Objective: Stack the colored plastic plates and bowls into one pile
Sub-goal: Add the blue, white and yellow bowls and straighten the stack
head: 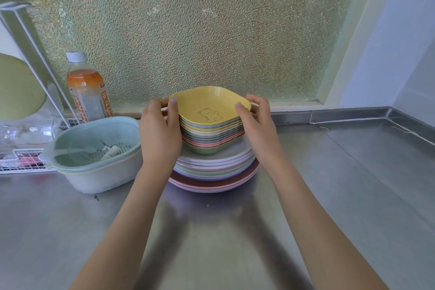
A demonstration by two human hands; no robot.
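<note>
A stack of several square pastel bowls (213,135) rests on a pile of round pastel plates (215,169) at the middle of the steel counter. The top bowl (209,103) is yellow with a bear outline inside. My left hand (160,132) grips the left side of the bowl stack, thumb over the yellow rim. My right hand (257,122) holds the right side in the same way, thumb on the rim. The lowest bowl is green and sits in the top plate.
A pale green colander basin (94,155) with utensils stands left of the pile. Behind it are an orange drink bottle (88,92) and a white wire rack (21,158). A frosted window (188,30) backs the steel counter (353,183), with a wall at right.
</note>
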